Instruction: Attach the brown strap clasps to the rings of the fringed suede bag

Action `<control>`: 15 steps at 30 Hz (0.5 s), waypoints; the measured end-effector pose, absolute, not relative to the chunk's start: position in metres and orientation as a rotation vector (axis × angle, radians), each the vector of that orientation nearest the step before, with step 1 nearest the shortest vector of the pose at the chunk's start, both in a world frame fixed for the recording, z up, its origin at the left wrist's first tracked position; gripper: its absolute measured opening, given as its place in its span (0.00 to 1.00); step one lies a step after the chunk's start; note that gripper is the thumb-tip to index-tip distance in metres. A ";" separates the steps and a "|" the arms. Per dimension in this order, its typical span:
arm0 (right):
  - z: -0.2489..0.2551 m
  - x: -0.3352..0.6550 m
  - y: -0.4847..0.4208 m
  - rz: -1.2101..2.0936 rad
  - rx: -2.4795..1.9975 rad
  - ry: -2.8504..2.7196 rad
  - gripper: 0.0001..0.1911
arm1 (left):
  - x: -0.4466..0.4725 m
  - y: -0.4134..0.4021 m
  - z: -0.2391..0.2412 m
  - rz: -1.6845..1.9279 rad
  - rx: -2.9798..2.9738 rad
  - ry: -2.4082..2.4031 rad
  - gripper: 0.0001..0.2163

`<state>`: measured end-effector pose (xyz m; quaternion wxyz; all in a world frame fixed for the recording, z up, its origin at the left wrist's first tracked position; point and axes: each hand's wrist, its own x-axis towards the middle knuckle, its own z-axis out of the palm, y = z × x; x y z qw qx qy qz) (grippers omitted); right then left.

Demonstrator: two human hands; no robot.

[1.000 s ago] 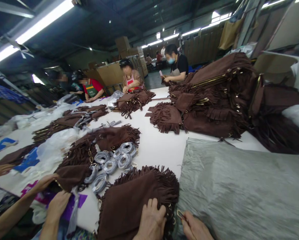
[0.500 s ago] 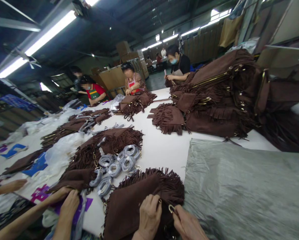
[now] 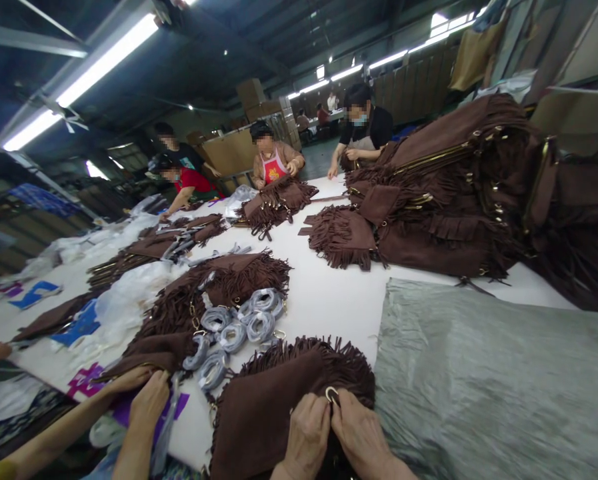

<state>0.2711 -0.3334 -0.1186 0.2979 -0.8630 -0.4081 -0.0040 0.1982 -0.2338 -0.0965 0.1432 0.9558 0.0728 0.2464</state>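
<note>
A brown fringed bag (image 3: 263,417) lies flat on the table in front of me, its fringe spread along the far edge. My left hand (image 3: 307,427) is closed in a pinch at the bag's right side; the exact spot between its fingertips is hidden. Close against it, my right hand (image 3: 357,427) is closed on a gold-coloured metal ring clasp (image 3: 331,393), whose curved top pokes out between the two hands. Coiled grey wrapped straps (image 3: 233,337) with metal links sit just beyond the bag on the left.
A co-worker's hands (image 3: 149,393) work on another brown bag at my left. Brown fringed bags are heaped high (image 3: 443,193) at the right. Grey-green plastic sheeting (image 3: 483,373) covers the table at near right. Several people work across the white table (image 3: 323,293).
My right hand has moved left with the ring clasp and now meets my left hand. Across the table, co-workers have shifted their arms and posture.
</note>
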 end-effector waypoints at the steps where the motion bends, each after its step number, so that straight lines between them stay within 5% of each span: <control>1: -0.118 0.271 -0.332 -0.028 -2.298 -1.091 0.06 | 0.198 -0.234 -0.097 0.719 2.746 0.205 0.12; 8: -0.113 0.270 -0.330 -0.046 -2.350 -1.142 0.09 | 0.198 -0.232 -0.099 0.743 2.722 0.173 0.10; 15: -0.113 0.273 -0.331 0.460 -2.229 -1.021 0.10 | 0.198 -0.233 -0.096 0.733 2.728 0.172 0.11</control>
